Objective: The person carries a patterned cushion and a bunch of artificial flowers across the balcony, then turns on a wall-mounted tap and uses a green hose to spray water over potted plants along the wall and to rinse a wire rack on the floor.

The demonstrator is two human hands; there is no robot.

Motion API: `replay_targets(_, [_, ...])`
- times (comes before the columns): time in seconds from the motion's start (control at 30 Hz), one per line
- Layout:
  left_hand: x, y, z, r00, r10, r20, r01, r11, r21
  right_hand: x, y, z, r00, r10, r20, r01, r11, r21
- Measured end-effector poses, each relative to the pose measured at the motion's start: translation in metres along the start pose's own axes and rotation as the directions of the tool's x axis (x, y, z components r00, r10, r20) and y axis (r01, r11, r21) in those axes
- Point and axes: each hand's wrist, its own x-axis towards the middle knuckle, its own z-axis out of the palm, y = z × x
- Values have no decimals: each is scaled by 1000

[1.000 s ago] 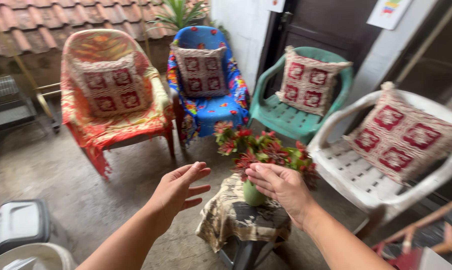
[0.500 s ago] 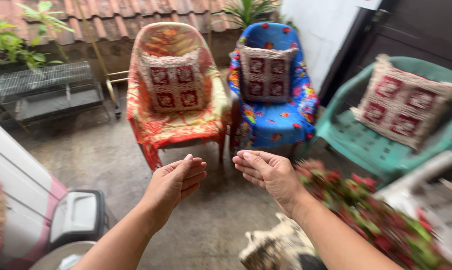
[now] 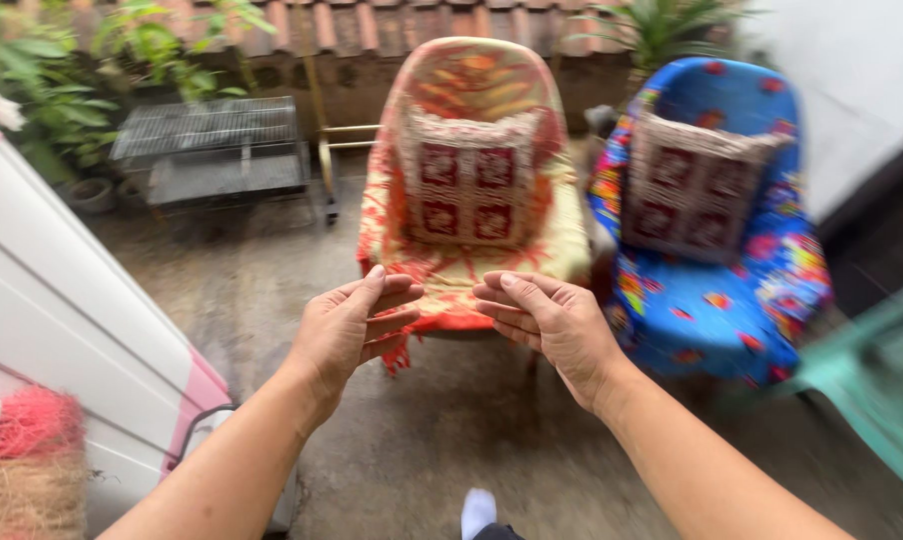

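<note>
Red-and-yellow cloth covers the chair (image 3: 472, 215) just ahead of you, with a patterned cushion (image 3: 467, 180) on it. Your left hand (image 3: 352, 325) and right hand (image 3: 552, 325) hover before it, each grip loosely spread, holding nothing. A blue chair (image 3: 712, 290) stands beside it, a wire cage (image 3: 212, 150) behind, on a wet concrete floor (image 3: 452, 430).

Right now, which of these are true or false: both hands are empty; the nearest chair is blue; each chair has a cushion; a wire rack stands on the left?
Both hands are empty: true; the left hand and right hand hold nothing.
The nearest chair is blue: false; the red and yellow chair is nearest, the blue chair beside it.
Both chairs have a patterned cushion: true.
A wire rack stands on the left: true.
The hands touch the chair: false; they hang before it.
</note>
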Motion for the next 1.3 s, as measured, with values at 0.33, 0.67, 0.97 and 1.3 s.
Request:
replay_targets(0.33, [150,78,-61,947,59,-315,-88,993,-77,250,-56,77,924,7,382,7,999,-35])
replay_targets(0.67, [240,130,-188,796,53,-603,-181,971,-154,439,-89,249,689,-3,725,104,990,-95])
replay_targets(0.97, [348,216,-338,726,74,-683,-290,934,-207,567,-125,427,595,14,804,112,989,-100])
replay_targets(1.3, [465,283,-473,670,94,-737,-367,904,-218,706,-155,592,475,56,878,71,992,-102])
